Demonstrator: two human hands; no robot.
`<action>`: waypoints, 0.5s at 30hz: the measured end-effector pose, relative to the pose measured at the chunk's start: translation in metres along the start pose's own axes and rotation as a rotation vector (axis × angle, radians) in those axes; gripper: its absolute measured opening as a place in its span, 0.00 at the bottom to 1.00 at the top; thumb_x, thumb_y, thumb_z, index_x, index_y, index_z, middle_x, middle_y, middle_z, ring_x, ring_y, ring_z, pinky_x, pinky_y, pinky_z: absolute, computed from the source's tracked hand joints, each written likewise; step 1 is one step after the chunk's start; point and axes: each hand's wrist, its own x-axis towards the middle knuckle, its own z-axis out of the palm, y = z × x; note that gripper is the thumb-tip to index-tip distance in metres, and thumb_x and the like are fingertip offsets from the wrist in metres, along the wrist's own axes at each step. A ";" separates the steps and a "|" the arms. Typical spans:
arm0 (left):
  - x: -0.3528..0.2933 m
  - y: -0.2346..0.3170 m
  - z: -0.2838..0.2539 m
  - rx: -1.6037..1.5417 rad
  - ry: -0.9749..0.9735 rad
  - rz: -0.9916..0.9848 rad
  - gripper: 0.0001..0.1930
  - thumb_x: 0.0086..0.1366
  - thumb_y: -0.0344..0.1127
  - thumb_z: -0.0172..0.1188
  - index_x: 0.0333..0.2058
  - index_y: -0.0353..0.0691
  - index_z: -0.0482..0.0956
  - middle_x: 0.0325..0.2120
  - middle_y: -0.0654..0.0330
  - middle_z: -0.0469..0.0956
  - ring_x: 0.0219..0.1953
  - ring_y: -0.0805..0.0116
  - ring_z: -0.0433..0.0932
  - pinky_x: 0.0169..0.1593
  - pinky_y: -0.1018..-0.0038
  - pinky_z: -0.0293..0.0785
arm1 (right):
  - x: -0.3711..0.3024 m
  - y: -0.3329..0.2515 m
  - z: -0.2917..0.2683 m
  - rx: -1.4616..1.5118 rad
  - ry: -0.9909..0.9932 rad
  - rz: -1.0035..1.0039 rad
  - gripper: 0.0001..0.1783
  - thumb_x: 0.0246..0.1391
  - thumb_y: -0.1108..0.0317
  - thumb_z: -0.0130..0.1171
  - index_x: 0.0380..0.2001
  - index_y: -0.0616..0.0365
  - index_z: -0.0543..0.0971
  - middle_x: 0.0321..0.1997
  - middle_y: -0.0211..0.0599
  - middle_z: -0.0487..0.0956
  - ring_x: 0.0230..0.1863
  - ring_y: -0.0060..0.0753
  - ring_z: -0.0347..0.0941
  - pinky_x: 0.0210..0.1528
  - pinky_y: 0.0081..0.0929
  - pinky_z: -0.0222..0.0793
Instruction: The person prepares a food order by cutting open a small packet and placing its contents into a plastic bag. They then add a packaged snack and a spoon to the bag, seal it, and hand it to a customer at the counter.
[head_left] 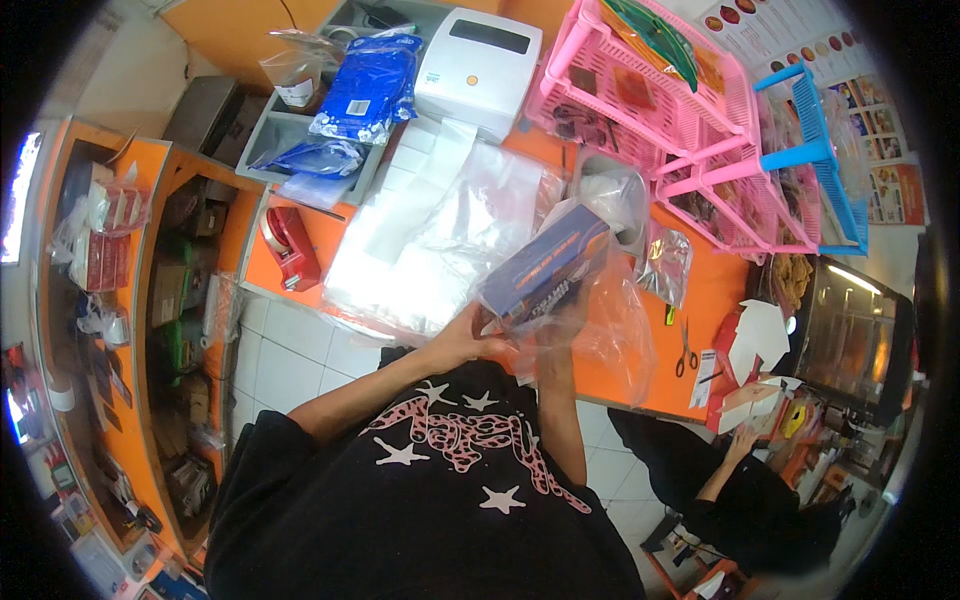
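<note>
Both hands hold a blue box [545,262] inside a clear bag [600,320] above the worktop's [700,290] near edge: the left hand [470,335] grips its lower end, the right hand [553,322] is closed on it through the plastic. Behind lie clear bags [430,240], a white printer [478,68] and pink baskets [680,110]; a red tape dispenser [290,245] sits at the left edge, scissors [685,350] at the near edge to the right, where another person's hand [745,437] touches white cartons [752,400].

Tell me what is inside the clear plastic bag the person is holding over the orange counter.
A long blue box with an orange stripe sits partly in the clear plastic bag, held by the left hand and right hand. Its lower end is covered by the hands, so anything else inside cannot be seen.
</note>
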 end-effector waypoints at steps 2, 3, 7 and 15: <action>0.005 -0.001 0.004 0.314 0.049 -0.080 0.29 0.63 0.42 0.61 0.58 0.34 0.64 0.50 0.52 0.74 0.52 0.66 0.73 0.54 0.64 0.72 | 0.012 0.011 -0.035 0.033 0.031 -0.052 0.31 0.62 0.43 0.46 0.58 0.55 0.67 0.52 0.38 0.75 0.50 0.41 0.73 0.52 0.40 0.72; 0.007 -0.006 -0.001 0.436 0.071 -0.198 0.24 0.62 0.38 0.62 0.54 0.34 0.68 0.45 0.53 0.77 0.47 0.66 0.76 0.49 0.64 0.74 | 0.013 0.013 -0.027 0.047 0.042 -0.067 0.32 0.61 0.42 0.48 0.58 0.54 0.67 0.53 0.38 0.74 0.51 0.41 0.72 0.52 0.40 0.72; 0.008 -0.027 -0.009 0.494 0.034 -0.347 0.08 0.60 0.33 0.59 0.32 0.32 0.79 0.23 0.55 0.80 0.24 0.61 0.80 0.31 0.64 0.77 | 0.000 0.013 -0.002 0.155 -0.004 0.013 0.30 0.60 0.41 0.49 0.55 0.53 0.70 0.49 0.38 0.76 0.47 0.41 0.73 0.49 0.40 0.73; 0.001 -0.058 0.007 1.454 -0.711 -0.016 0.15 0.59 0.39 0.55 0.22 0.32 0.79 0.20 0.46 0.78 0.23 0.47 0.80 0.29 0.56 0.75 | 0.000 0.013 0.015 0.313 -0.026 0.102 0.29 0.61 0.42 0.50 0.54 0.54 0.71 0.48 0.38 0.77 0.47 0.40 0.73 0.49 0.38 0.73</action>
